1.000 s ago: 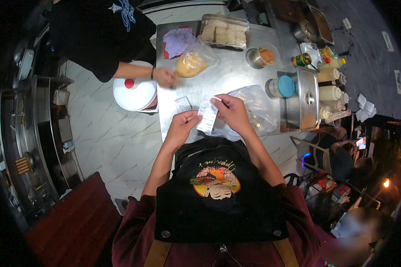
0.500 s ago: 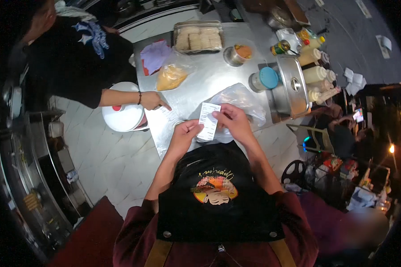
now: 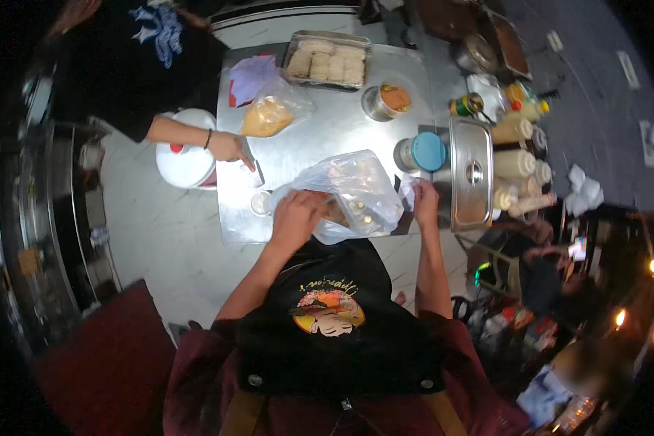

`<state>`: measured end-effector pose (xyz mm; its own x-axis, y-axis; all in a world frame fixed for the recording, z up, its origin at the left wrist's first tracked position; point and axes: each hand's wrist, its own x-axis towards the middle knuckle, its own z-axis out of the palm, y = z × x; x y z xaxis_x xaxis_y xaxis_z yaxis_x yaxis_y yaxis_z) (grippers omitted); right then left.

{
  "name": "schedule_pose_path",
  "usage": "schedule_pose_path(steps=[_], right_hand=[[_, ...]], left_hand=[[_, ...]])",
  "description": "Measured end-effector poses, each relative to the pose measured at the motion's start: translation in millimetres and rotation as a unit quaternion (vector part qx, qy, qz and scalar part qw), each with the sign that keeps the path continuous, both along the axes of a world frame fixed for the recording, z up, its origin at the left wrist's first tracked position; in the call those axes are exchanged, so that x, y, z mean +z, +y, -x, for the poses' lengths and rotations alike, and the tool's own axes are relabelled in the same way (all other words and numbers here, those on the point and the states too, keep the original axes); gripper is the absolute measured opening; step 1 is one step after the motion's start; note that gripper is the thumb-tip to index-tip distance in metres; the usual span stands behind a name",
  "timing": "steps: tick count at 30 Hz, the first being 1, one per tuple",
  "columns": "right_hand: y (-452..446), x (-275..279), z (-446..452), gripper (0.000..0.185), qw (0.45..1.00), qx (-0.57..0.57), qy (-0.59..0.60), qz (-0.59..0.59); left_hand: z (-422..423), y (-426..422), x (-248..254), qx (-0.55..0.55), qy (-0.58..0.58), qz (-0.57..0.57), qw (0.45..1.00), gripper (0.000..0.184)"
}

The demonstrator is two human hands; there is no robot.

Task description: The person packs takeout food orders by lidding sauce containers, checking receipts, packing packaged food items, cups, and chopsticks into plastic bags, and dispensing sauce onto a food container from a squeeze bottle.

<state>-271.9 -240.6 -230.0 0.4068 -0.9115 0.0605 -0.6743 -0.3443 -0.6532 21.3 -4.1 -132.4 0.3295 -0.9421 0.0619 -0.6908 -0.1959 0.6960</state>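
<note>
My left hand [image 3: 298, 216] is at the near left side of a clear plastic bag [image 3: 367, 185], its fingers closed on the bag's edge. Containers with food show inside the bag. To the right of the bag, my right hand [image 3: 425, 203] pinches a white paper slip [image 3: 408, 190], partly hidden by the fingers. A co-worker's hand [image 3: 229, 147] points at another paper slip [image 3: 241, 178] on the left side of the steel table [image 3: 232, 225]. Near my left hand stands a small round cup [image 3: 260, 203].
Farther back are a bag of yellow food [image 3: 267, 116], a purple cloth [image 3: 252, 78], a tray of noodle blocks [image 3: 328, 62] and an orange-topped container [image 3: 394, 99]. At right are a blue-lidded jar [image 3: 427, 151], a lidded steel pan [image 3: 472, 174] and bottles [image 3: 514, 163]. A white-lidded pot [image 3: 185, 163] stands left.
My hands have moved apart. The left let go of the slip and took hold of the bag; the right carried the slip rightward. The co-worker's hand came to the other slip and stays there, pointing.
</note>
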Motion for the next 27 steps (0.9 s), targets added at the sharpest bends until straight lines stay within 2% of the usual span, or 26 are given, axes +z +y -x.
schedule_pose_path(steps=[3, 5, 7, 8, 11, 12, 15, 17, 19, 21, 23, 24, 27], right_hand=[[-21, -29, -1, 0.019, 0.991, 0.014, 0.004, -0.136], [-19, -22, -5, 0.023, 0.984, 0.036, -0.099, -0.143], [-21, -14, -1, 0.026, 0.985, 0.035, -0.097, -0.139], [-21, -9, 0, 0.028, 0.985, 0.037, -0.098, -0.136], [-6, 27, 10, 0.03, 0.99, 0.033, -0.076, -0.114], [1, 40, 11, 0.029, 0.993, 0.032, -0.061, -0.096], [27, 85, 7, 0.026, 0.979, 0.031, -0.134, -0.151], [39, 114, -6, 0.023, 0.967, 0.111, -0.158, -0.164], [47, 105, -27, 0.02, 0.943, 0.252, -0.216, -0.023], [45, 106, -45, 0.028, 0.907, 0.352, -0.211, -0.093], [39, 118, -69, 0.035, 0.935, 0.333, -0.114, -0.033], [36, 120, -74, 0.038, 0.945, 0.321, -0.064, -0.004], [32, 114, -74, 0.038, 0.972, 0.226, -0.07, 0.005]], left_hand=[[5, -11, -3, 0.072, -0.013, -0.042, 0.996, 0.018], [6, -8, -31, 0.136, 0.061, -0.037, 0.988, 0.02], [12, -30, -5, 0.179, 0.163, -0.053, 0.969, 0.023], [15, -42, 10, 0.177, 0.138, -0.04, 0.974, 0.021], [20, -64, 19, 0.214, 0.199, -0.035, 0.956, 0.017], [16, -65, 2, 0.205, 0.198, -0.024, 0.958, 0.015], [15, -85, 2, 0.202, 0.227, -0.061, 0.951, 0.016], [19, -94, 6, 0.221, 0.259, -0.104, 0.934, 0.023], [25, -108, 12, 0.224, 0.271, -0.105, 0.93, 0.026], [24, -101, -20, 0.23, 0.301, -0.058, 0.924, 0.033], [29, -91, -34, 0.235, 0.303, -0.017, 0.924, 0.035], [42, -99, -14, 0.272, 0.317, -0.007, 0.908, 0.037], [63, -86, -27, 0.309, 0.381, 0.04, 0.87, 0.036]])
